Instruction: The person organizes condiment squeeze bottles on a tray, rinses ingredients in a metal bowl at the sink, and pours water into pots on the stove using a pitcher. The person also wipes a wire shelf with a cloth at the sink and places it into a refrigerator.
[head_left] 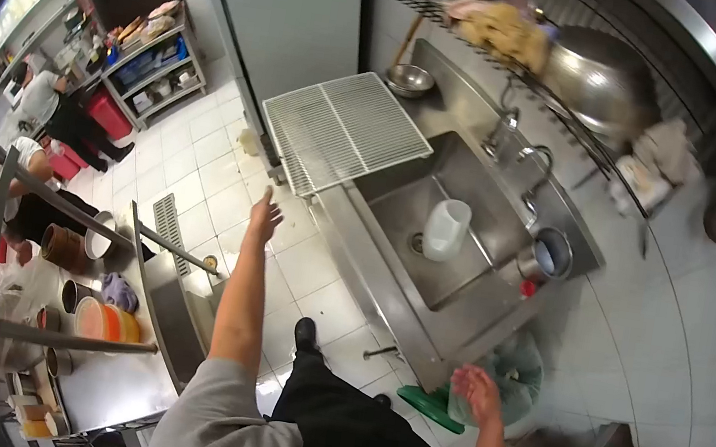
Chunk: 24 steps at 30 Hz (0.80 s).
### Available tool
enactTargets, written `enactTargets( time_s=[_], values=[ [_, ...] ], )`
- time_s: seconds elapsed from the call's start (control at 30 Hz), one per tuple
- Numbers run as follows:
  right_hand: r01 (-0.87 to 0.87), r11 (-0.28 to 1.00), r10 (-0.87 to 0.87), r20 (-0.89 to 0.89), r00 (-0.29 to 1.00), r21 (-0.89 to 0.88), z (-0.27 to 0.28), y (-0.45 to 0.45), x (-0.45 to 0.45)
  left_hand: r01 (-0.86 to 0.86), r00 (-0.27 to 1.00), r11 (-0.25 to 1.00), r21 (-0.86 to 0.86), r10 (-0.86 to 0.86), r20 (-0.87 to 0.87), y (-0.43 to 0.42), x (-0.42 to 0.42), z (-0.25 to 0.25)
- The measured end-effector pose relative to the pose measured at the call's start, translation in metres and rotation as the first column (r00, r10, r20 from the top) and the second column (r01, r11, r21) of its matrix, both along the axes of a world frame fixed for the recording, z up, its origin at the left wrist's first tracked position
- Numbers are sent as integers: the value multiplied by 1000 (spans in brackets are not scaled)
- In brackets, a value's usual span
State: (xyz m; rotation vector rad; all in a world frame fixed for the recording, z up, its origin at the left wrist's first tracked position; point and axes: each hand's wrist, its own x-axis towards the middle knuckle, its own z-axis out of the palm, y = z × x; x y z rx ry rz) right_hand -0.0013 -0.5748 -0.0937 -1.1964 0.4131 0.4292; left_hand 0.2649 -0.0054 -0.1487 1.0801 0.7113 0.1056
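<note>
My left hand point(264, 217) reaches forward over the tiled floor, fingers extended and holding nothing. Just beyond it is the near corner of a white wire rack point(344, 129), which lies across the left end of the steel sink point(389, 265). Low on the right, my right hand point(477, 392) hangs in front of a clear plastic bin point(520, 377) with its fingers apart and nothing in them. A translucent white plastic jug point(447, 229) lies in the sink basin. On the sink's right side sit a metal pot point(548, 255) and a small red cap point(528, 288).
Above the sink, a wire shelf point(528, 78) carries a large steel pot point(602, 80) and yellow cloths point(505, 34). A green lid point(432, 408) rests by the bin. Two people point(56, 106) stand at counters on the left. A floor drain point(170, 228) lies between.
</note>
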Motion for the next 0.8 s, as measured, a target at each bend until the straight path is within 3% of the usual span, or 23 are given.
enactTargets(
  time_s=[0.07, 0.17, 0.3, 0.5, 0.57, 0.6, 0.63, 0.7, 0.73, 0.8],
  values=[
    [-117, 993, 117, 44, 992, 11, 38, 76, 79, 137, 987, 983, -122, -125, 105, 11, 40, -9],
    [-225, 972, 222, 36, 974, 75, 35, 155, 132, 279, 951, 895, -347, -208, 229, 9, 65, -13],
    [-296, 952, 298, -10, 955, 70, 34, 238, 173, 391, 919, 895, -216, -364, 154, 10, 77, -20],
    [-225, 964, 223, 33, 974, 143, 42, 275, 215, 575, 817, 759, -305, -549, 175, 22, 55, 14],
    [-149, 989, 148, 43, 988, 24, 45, 279, 229, 559, 828, 751, -350, -523, 201, 26, 45, 37],
    [-138, 990, 139, 54, 989, -14, 47, 280, 233, 534, 844, 746, -397, -441, 305, 23, 40, 44],
    [-114, 993, 114, 51, 992, -8, 43, 283, 237, 551, 834, 735, -395, -463, 300, 27, 38, 25],
    [-131, 990, 132, 20, 991, -42, 31, 277, 238, 412, 863, 874, -258, -285, 417, 34, 39, -19],
    [-72, 996, 73, 17, 997, -47, 28, 274, 239, 409, 870, 881, -240, -297, 393, 42, 36, -13],
    [-160, 981, 162, 10, 987, -108, 23, 269, 234, 460, 840, 856, -237, -333, 429, 43, 26, 42]
  ],
)
